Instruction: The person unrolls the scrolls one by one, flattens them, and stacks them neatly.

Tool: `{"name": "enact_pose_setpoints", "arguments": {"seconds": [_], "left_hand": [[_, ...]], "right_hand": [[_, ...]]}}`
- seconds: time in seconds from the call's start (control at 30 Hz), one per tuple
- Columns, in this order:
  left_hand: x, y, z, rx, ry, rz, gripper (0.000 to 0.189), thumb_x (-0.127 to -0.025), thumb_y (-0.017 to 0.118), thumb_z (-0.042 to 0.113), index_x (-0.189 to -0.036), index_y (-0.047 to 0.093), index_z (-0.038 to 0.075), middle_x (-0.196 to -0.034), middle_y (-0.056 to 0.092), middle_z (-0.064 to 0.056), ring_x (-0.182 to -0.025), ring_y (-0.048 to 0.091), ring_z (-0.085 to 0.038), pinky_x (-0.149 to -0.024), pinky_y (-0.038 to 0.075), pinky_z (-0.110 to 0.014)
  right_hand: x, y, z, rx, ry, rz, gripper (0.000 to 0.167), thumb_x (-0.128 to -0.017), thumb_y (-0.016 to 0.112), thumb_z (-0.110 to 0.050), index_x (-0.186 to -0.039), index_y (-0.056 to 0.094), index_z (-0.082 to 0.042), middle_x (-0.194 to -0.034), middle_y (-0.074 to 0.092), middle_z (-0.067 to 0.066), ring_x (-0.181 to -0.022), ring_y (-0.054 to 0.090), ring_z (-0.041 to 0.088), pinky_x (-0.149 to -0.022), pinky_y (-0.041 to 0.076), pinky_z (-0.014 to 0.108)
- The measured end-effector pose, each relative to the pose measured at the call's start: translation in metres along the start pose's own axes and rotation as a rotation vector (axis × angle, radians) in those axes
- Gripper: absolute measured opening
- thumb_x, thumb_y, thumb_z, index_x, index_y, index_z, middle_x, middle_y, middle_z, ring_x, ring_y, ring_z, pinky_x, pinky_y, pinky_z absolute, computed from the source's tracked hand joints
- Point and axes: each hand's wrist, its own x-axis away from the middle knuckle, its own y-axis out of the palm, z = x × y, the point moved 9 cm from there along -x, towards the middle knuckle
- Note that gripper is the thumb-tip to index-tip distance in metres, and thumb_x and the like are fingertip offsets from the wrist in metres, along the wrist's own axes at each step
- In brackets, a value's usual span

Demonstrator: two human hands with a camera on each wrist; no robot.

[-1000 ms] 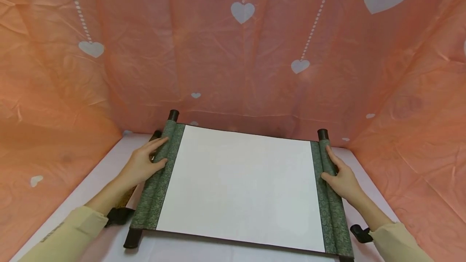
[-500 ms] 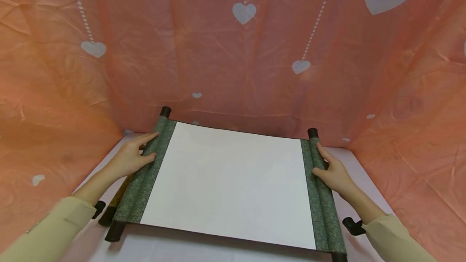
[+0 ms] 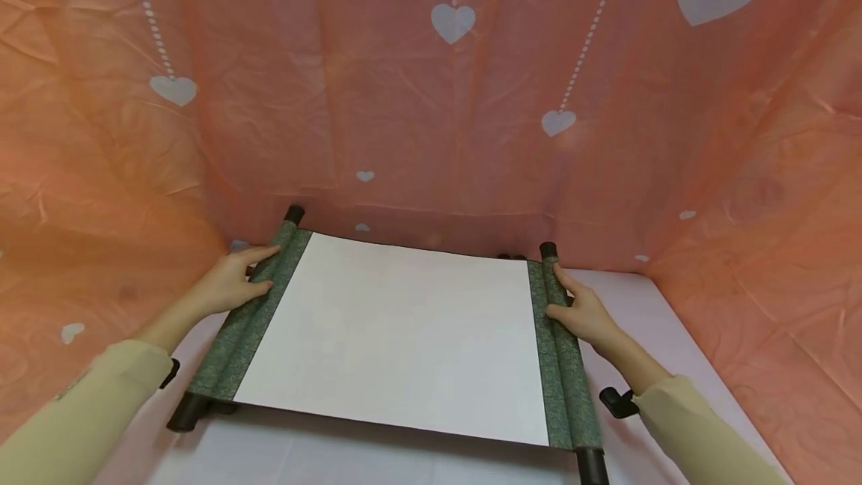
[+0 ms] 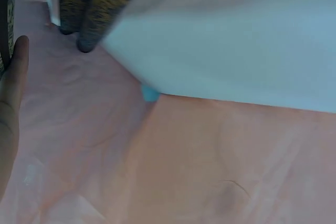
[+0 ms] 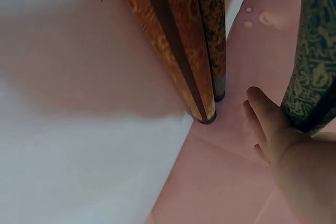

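A partly unrolled hanging scroll (image 3: 404, 335) with a blank white sheet, green patterned borders and dark rod ends is held up over the table, tilted slightly down to the right. My left hand (image 3: 232, 281) grips its left roll (image 3: 232, 335), thumb and index finger showing on top. On the other side my right hand (image 3: 587, 318) holds the right roll (image 3: 571, 373) the same way. The right wrist view shows part of the green roll (image 5: 315, 66) against the hand (image 5: 294, 150). The other fingers are mostly hidden beneath the rolls.
Beneath the raised scroll, an orange patterned roll (image 5: 184, 61) and a dark gold one (image 5: 215, 40) lie on the white table (image 3: 626, 298). Dark gold rolls (image 4: 115, 3) also show in the left wrist view. An orange heart-printed curtain (image 3: 404, 111) encloses the back and sides.
Both hands have shifted the scroll leftward. It now covers the patterned roll that showed at its left, and small dark ends appear behind its upper right edge.
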Motion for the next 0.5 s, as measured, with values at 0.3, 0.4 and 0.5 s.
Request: {"name": "enact_pose_setpoints", "arguments": {"seconds": [0.3, 0.4, 0.5], "left_hand": [[-0.006, 0.009, -0.022, -0.015, 0.042, -0.044, 0.064, -0.085, 0.079, 0.000, -0.139, 0.052, -0.019, -0.136, 0.054, -0.043, -0.107, 0.062, -0.050, -0.080, 0.056, -0.053], [-0.007, 0.015, -0.030, -0.025, 0.017, -0.070, 0.065, -0.085, 0.078, 0.001, -0.140, 0.051, -0.019, -0.134, 0.054, -0.043, -0.089, 0.061, -0.038, -0.069, 0.052, -0.041], [-0.007, 0.021, -0.037, -0.029, -0.023, -0.097, 0.066, -0.085, 0.077, 0.002, -0.142, 0.049, -0.019, -0.129, 0.058, -0.041, -0.076, 0.054, -0.029, -0.064, 0.043, -0.035]], "right_hand": [[-0.019, 0.024, 0.006, -0.067, 0.011, -0.028, 0.093, -0.089, 0.065, 0.000, -0.166, 0.014, -0.004, -0.172, 0.009, 0.022, -0.136, 0.044, 0.042, -0.076, 0.047, 0.032], [-0.024, 0.029, 0.010, -0.058, 0.023, -0.032, 0.092, -0.090, 0.065, -0.001, -0.166, 0.014, -0.005, -0.172, 0.009, 0.021, -0.142, 0.038, 0.046, -0.083, 0.047, 0.036], [-0.028, 0.034, 0.013, -0.042, 0.039, -0.043, 0.092, -0.091, 0.065, -0.003, -0.167, 0.014, -0.007, -0.173, 0.007, 0.019, -0.148, 0.029, 0.046, -0.092, 0.044, 0.042]]}}
